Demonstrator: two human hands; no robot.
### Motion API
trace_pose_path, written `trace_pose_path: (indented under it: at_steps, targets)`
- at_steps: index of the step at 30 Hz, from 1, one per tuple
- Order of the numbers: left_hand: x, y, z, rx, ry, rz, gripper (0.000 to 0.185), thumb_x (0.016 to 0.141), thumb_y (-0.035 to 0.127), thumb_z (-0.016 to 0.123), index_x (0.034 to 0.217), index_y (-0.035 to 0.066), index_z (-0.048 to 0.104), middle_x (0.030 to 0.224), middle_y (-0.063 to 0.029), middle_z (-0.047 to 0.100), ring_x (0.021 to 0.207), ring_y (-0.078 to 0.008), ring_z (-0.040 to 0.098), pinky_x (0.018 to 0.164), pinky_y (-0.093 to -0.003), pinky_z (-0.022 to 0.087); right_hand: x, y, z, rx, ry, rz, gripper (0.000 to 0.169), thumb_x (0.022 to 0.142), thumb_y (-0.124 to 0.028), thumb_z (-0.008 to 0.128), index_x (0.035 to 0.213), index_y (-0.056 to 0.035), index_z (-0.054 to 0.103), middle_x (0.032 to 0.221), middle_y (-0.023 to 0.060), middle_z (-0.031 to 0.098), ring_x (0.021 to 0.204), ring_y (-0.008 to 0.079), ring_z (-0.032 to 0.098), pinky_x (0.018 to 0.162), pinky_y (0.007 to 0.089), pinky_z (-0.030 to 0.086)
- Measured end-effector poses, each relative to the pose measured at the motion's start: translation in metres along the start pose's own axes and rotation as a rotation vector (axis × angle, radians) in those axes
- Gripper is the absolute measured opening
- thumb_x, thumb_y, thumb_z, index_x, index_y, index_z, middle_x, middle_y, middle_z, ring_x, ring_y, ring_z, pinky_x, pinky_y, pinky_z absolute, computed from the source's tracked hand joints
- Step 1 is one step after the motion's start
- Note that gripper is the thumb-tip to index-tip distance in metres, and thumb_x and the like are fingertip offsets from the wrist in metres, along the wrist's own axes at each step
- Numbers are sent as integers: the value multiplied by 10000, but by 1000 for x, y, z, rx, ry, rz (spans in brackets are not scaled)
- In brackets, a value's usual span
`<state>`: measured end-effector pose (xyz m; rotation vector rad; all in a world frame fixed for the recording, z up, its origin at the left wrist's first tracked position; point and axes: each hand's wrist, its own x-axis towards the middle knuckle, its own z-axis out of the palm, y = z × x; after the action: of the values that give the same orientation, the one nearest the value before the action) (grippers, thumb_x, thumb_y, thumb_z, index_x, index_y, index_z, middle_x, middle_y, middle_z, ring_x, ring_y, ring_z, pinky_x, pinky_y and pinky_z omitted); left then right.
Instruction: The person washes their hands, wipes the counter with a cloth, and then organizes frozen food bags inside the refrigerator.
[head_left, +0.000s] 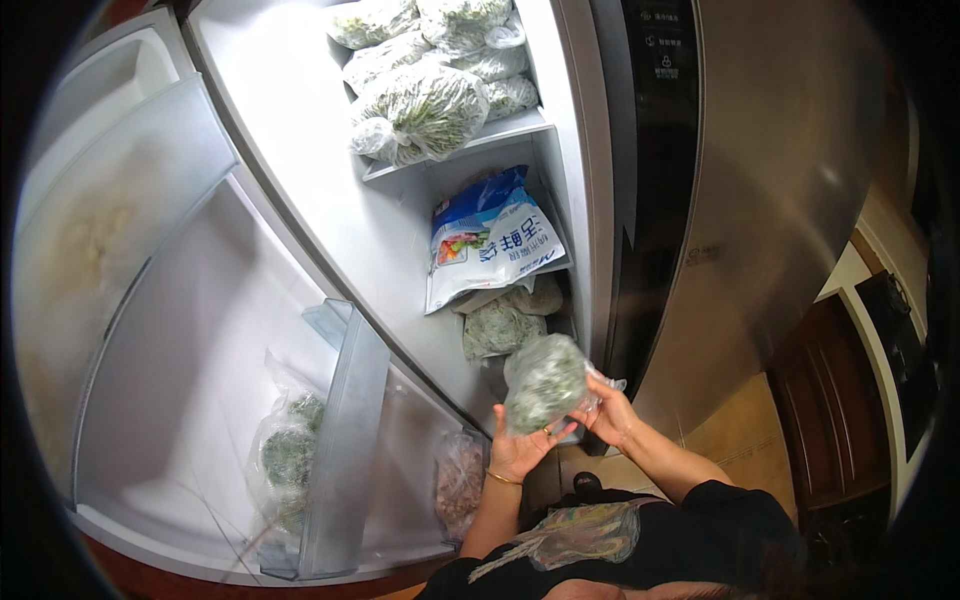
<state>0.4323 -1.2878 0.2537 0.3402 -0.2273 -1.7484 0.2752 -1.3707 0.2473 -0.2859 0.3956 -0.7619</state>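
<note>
A clear plastic bag of green frozen vegetables (546, 384) is between my two hands, in front of the lowest part of an open freezer. My left hand (525, 448) supports its underside, fingers spread beneath it. With my right hand (606, 411) I grip the gathered end of the bag. Just beyond it, another bag of greens (504, 328) lies on a low shelf. Above that sits a blue and white printed plastic bag (499, 238). Several bags of greens (427, 105) are stacked on the upper shelf.
The freezer door (202, 360) stands open at the left, with a bag of greens (289, 457) behind its bin rail (341, 450) and a bag of pinkish-brown food (459, 480) in a lower bin. At the right are the closed steel door (757, 187) and a dark wooden cabinet (832, 397).
</note>
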Motion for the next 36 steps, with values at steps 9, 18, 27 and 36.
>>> trace_pose_path:
  at_steps: [9,18,27,36]
  targets:
    - [-32,13,-8,108,-61,198,678,742,391,633,1259,38,371,1261,-87,437,1172,-278,396,990,-392,320,10,-18,21,-534,-184,116,381,841,-236,549,1178,-77,470,1095,21,534,990,110,505,793,246,417]
    - [-17,22,-15,31,229,296,604,844,513,371,1292,108,356,1299,-94,398,1174,-286,389,983,-445,322,68,-87,169,-1108,-632,-251,637,740,-277,652,1280,-72,382,1301,81,366,1210,187,322,986,347,261]
    - [10,40,-51,55,372,317,482,834,337,511,1231,78,424,1222,-98,477,1130,-296,436,973,-453,327,396,-158,210,-1852,410,-830,418,736,-323,520,1084,-95,567,1134,145,541,1062,300,506,894,388,408]
    - [27,68,-65,9,220,267,486,794,262,596,1202,50,440,1177,-103,509,1074,-264,485,956,-406,356,464,-188,147,-2187,639,-755,497,826,-334,455,1266,-109,405,1316,100,387,1210,263,373,972,380,338]
